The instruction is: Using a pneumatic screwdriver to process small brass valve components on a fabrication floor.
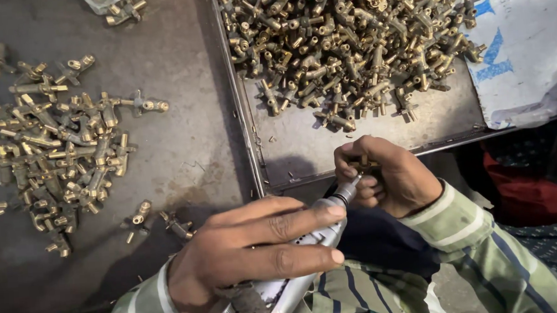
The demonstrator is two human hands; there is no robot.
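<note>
In the metal tray (355,142) up top lies the biggest heap of brass fittings (348,36), well over a hundred and, I'd judge, not yet worked; the smaller pile (59,150) on the table (176,66) at left, approx several dozen, looks done. Left hand (252,245) is wrapped round one silver rotary tool (310,251), tip vs. the single brass fitting (364,165) pinched in the right hand (389,175) just below the tray edge.

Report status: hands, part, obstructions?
Left hand grips rotary tool. Right hand pinches brass fitting at the tip. Nothing between them.
</note>
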